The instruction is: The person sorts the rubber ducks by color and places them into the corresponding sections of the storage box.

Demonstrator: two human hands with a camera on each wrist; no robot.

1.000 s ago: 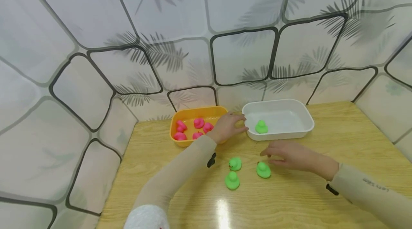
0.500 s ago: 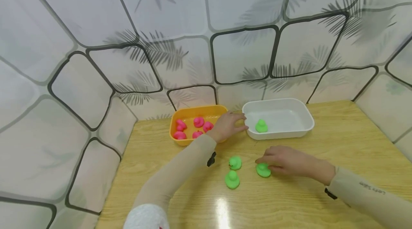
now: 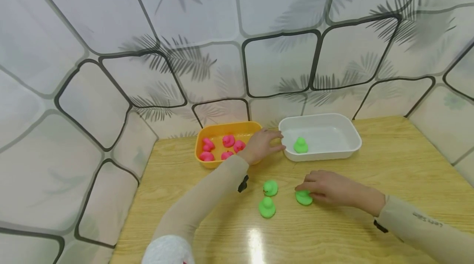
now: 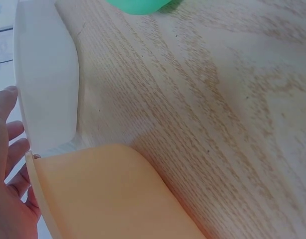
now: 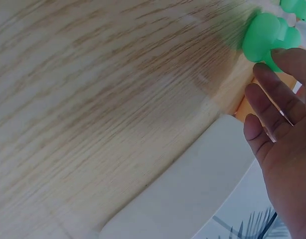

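Note:
My right hand (image 3: 333, 188) pinches a green rubber duck (image 3: 304, 199) on the wooden table, its fingers covering the duck's head. In the right wrist view the thumb and fingertips are right at the green duck (image 5: 262, 39). My left hand (image 3: 261, 146) reaches across the right end of an orange tub (image 3: 203, 164), fingertips at the left rim of a white tub (image 3: 322, 156). The left wrist view has these fingers beside the white tub's wall (image 4: 48, 74). One green duck (image 3: 300, 146) sits inside the white tub. Two more green ducks, one at the back (image 3: 270, 188) and one in front (image 3: 267, 207), stand left of my right hand.
Several pink ducks (image 3: 228, 141) lie in the orange tub. Both tubs stand at the table's back edge, against a patterned wall (image 3: 281, 66). Another wall (image 3: 85, 132) borders the table (image 3: 352, 235) on the left.
My right hand has come down onto the nearest green duck and taken hold of it, shifting it very slightly. My left hand has stayed at the white tub's rim.

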